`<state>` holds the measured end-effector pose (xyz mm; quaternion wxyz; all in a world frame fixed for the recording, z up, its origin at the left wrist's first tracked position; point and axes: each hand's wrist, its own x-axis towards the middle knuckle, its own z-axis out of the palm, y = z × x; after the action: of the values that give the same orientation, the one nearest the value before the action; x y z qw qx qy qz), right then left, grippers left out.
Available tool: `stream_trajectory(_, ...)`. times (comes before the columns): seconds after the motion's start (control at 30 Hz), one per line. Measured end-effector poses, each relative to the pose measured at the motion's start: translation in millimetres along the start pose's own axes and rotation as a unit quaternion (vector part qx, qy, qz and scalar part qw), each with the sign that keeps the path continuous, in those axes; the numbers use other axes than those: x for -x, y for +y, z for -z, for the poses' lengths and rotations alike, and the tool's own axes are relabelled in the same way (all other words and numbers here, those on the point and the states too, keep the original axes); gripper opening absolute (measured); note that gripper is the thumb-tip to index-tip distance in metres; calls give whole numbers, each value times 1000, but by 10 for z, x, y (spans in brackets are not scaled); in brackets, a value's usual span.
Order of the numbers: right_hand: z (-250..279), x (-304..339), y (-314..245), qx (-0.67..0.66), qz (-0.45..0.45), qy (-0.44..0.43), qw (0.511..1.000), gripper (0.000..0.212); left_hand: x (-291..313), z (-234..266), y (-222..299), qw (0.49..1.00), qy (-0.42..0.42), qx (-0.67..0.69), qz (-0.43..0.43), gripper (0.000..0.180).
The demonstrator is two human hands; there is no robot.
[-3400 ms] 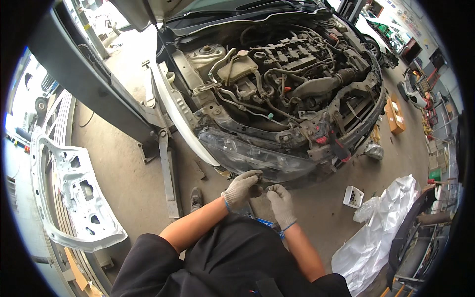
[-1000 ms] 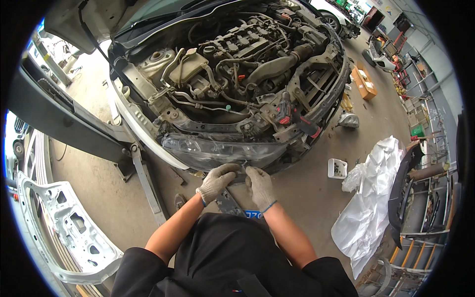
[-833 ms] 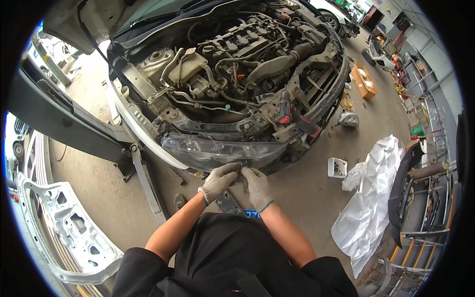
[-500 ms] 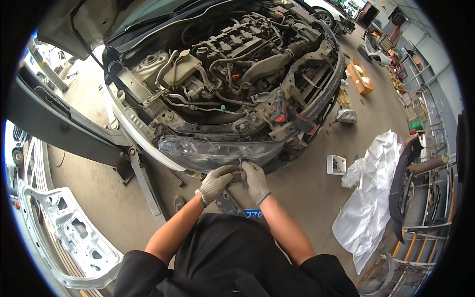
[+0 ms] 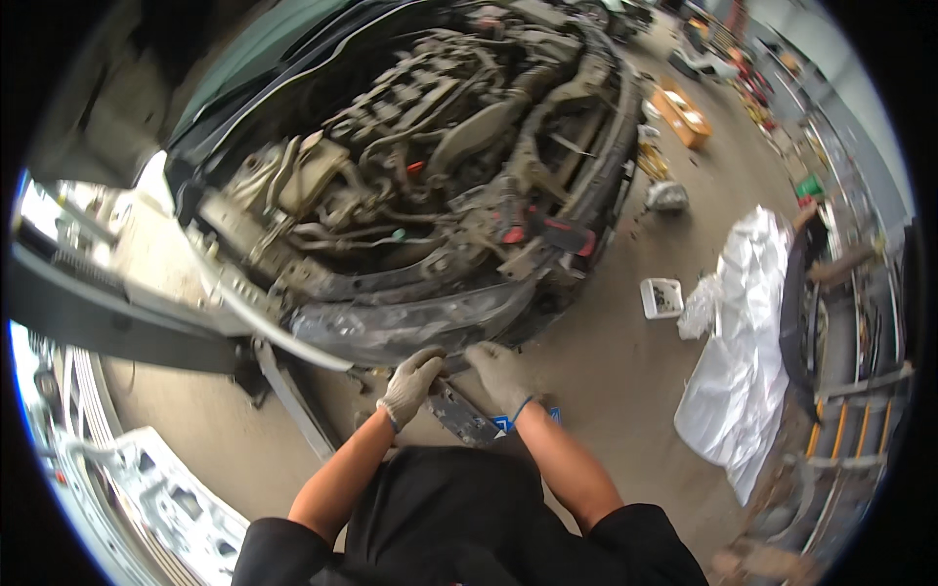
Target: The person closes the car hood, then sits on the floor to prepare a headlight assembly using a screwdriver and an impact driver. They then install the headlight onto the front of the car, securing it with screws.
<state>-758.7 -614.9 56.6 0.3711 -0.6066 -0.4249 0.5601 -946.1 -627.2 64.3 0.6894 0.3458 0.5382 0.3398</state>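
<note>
My left hand [image 5: 413,385], in a pale knitted work glove, is at the lower edge of the car's headlight [image 5: 401,327]. Its fingers are curled together; whatever lies in them is too blurred to make out. To its right, my right hand [image 5: 501,377] wears a matching glove, fingertips bent toward the same edge. What they grip is hidden. A small gap separates the hands. Below and between them shows a scuffed grey panel [image 5: 459,412], with a blue plate [image 5: 503,424] partly behind my right wrist. A red and black power drill [image 5: 570,236] lies on the front frame.
Ahead is the exposed engine bay [image 5: 420,127] under a raised hood. A grey lift arm [image 5: 127,317] crosses at left, above a white door panel [image 5: 176,493]. On the right floor are a white tub [image 5: 662,298], silvery sheeting [image 5: 747,332], a lamp-like part [image 5: 666,196] and a cardboard box [image 5: 681,114].
The view has shifted and blurred. My hands have moved a little apart and slightly lower relative to the headlight, uncovering more of the grey panel between them.
</note>
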Motion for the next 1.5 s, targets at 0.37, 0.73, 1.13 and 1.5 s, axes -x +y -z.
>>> stream_trajectory(0.37, 2180, 292, 851, -56, -32, -30, 997, 30, -855, -2345, -278, 936, -157, -315, 7, 35)
stream_trajectory(0.73, 4596, 453, 504, -355, -116, 114, 921, 17, -1377, -5242, 365, 834, -255, -485, -63, 40)
stream_trajectory(1.13, 6530, -1472, 1, -255, -54, 208, 943, 18, -3588, -6855, 1188, 828, -306, -457, -112, 41)
stream_trajectory(1.5, 7972, -3429, -995, -212, -16, 94, 972, 20, -5258, -7776, 2568, 831, -230, -491, -124, 38)
